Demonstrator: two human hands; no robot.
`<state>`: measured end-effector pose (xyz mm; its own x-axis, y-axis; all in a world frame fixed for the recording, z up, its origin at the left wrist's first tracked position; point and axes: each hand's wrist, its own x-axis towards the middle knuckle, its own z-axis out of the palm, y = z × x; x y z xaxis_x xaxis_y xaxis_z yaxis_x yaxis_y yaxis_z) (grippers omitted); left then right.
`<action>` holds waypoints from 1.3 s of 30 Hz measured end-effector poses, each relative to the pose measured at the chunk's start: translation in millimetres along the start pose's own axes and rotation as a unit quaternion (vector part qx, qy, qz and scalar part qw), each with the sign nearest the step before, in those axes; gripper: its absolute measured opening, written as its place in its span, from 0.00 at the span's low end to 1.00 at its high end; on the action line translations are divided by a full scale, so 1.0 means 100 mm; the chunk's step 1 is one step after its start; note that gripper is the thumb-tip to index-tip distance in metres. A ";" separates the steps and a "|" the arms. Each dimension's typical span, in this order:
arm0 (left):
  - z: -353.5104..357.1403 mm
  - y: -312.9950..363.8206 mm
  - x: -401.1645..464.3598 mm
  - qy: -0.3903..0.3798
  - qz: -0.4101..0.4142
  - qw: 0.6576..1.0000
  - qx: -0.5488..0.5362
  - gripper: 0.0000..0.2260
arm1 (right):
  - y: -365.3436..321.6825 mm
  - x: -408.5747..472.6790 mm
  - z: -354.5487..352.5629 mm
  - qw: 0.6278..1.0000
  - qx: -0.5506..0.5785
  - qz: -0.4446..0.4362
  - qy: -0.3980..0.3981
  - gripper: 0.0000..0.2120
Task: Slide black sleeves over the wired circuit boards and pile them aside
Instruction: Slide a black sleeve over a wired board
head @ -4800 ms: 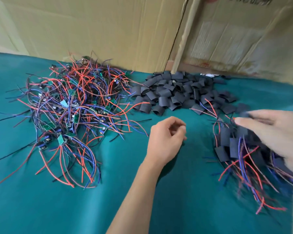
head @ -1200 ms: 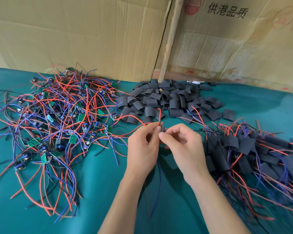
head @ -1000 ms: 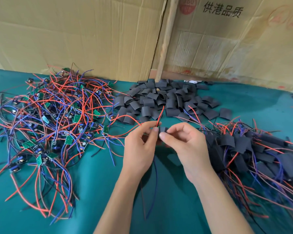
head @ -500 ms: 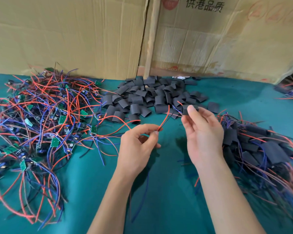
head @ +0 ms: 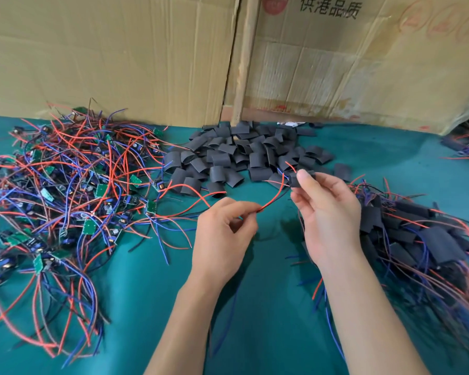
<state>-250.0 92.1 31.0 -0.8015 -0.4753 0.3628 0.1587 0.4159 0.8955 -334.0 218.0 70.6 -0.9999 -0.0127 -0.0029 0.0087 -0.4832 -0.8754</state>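
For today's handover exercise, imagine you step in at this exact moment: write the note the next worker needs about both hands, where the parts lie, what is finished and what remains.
Left hand pinches the thin red and black wires of one board. Right hand pinches a short black flat tubing sleeve threaded on those wires; the board itself is hidden.
Tangled pile of bare green circuit boards with red and blue wires lies left on the teal cloth; heap of loose black sleeves at centre back; pile of sleeved boards on the right.
Done: the right pile. Left: finish this one, then the left tangle.
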 end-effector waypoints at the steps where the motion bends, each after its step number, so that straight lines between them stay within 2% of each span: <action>1: 0.00 -0.01 0.00 0.000 0.008 1.000 0.009 0.12 | 0.00 0.01 -0.01 1.000 0.003 0.006 0.005 0.07; 11: -0.01 -0.03 0.00 0.013 0.082 0.995 0.063 0.10 | -0.05 0.01 -0.02 0.998 0.032 0.057 0.011 0.07; 28: -0.01 -0.03 -0.01 0.026 0.093 0.991 0.096 0.11 | -0.07 -0.02 0.00 0.994 -0.032 0.090 -0.054 0.06; 32: -0.02 -0.02 0.00 0.036 0.079 0.993 0.082 0.11 | -0.03 -0.07 0.01 0.988 -0.083 0.082 -0.097 0.07; 36: -0.05 -0.01 0.00 0.040 0.026 0.998 0.041 0.09 | 0.12 -0.15 0.07 0.978 -0.137 0.080 -0.135 0.10; 39: -0.06 0.01 0.00 0.040 -0.034 0.998 -0.017 0.14 | 0.18 -0.18 0.08 0.976 -0.132 0.093 -0.148 0.09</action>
<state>-246.2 87.7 33.2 -0.7623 -0.5629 0.3195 0.1262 0.3549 0.9263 -316.3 202.5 58.3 -0.9343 -0.3501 -0.0674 0.1475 -0.2076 -0.9670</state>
